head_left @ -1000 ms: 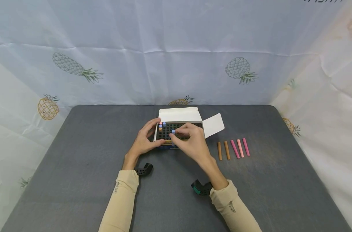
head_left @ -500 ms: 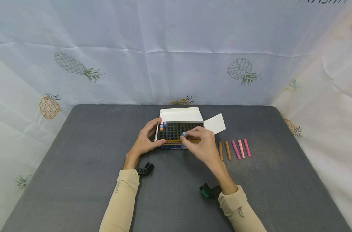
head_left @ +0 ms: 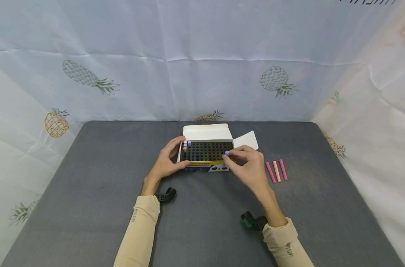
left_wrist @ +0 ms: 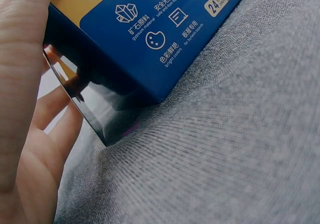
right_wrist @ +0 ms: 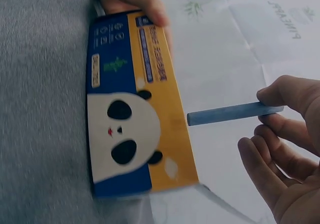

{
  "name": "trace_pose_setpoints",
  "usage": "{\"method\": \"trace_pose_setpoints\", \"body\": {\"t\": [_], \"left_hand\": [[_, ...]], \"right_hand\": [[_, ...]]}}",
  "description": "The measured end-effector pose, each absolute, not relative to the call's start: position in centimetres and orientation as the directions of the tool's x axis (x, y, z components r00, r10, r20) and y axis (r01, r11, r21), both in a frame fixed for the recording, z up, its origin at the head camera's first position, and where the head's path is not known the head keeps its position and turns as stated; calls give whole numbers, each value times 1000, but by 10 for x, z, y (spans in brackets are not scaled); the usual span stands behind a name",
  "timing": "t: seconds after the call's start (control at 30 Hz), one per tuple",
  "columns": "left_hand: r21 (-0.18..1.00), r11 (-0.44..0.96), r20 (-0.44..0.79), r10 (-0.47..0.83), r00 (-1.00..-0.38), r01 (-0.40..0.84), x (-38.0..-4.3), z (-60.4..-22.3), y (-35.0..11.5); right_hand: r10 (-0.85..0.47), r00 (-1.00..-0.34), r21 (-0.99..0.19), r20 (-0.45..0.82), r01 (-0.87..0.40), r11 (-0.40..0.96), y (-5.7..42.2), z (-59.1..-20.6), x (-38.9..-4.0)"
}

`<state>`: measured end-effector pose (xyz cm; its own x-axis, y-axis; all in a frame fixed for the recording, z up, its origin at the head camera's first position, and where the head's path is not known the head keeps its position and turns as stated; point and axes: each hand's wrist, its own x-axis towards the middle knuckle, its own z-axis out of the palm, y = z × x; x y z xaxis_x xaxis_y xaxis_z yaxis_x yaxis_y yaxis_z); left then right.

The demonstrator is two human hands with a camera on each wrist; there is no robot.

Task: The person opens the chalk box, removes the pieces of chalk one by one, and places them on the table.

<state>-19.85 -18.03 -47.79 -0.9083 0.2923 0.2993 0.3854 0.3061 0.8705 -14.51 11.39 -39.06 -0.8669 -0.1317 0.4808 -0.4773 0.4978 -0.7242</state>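
A blue chalk stick (head_left: 226,153) is pinched by my right hand (head_left: 250,167) over the front right corner of the chalk box (head_left: 199,167). In the right wrist view, thumb and finger hold the blue chalk stick (right_wrist: 225,115) by one end; its other end points at the panda-printed box (right_wrist: 172,129). My left hand (head_left: 167,159) grips the box's left end, thumb at the front. In the left wrist view, the left hand (left_wrist: 22,93) curls round the box (left_wrist: 120,43) and a side flap. Several chalk sticks, including an orange one (head_left: 185,149), stand in the holed insert's left corner.
The box's white lid (head_left: 207,131) is raised at the back, and a side flap (head_left: 247,140) sticks out right. Three pink chalk sticks, one of them pale (head_left: 276,171), lie on the dark table (head_left: 202,222) right of my right hand. A pineapple-print cloth (head_left: 175,85) hangs behind.
My right hand has moved right along the box's front with the blue chalk stick, now covering the two brown chalk sticks on the table. The left hand stays at the box's left end.
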Motion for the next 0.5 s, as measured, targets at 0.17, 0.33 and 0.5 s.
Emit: {"method": "trace_pose_setpoints", "body": {"t": [0.17,0.33,0.5], "left_hand": [[869,301,309,291,-906,393,-198,-477,-181],[875,283,309,298,-903,393,-197,-478,-181],[876,285,306,297,-905,389,-198,-479,-182]], "right_hand": [[-98,-869,-723,485,-462,514,126,-391,-144],[-53,-878,-749,477,-437,498,141,-395,-142],[-25,-875,-742,483,-425,519,157,-400,-141]]}}
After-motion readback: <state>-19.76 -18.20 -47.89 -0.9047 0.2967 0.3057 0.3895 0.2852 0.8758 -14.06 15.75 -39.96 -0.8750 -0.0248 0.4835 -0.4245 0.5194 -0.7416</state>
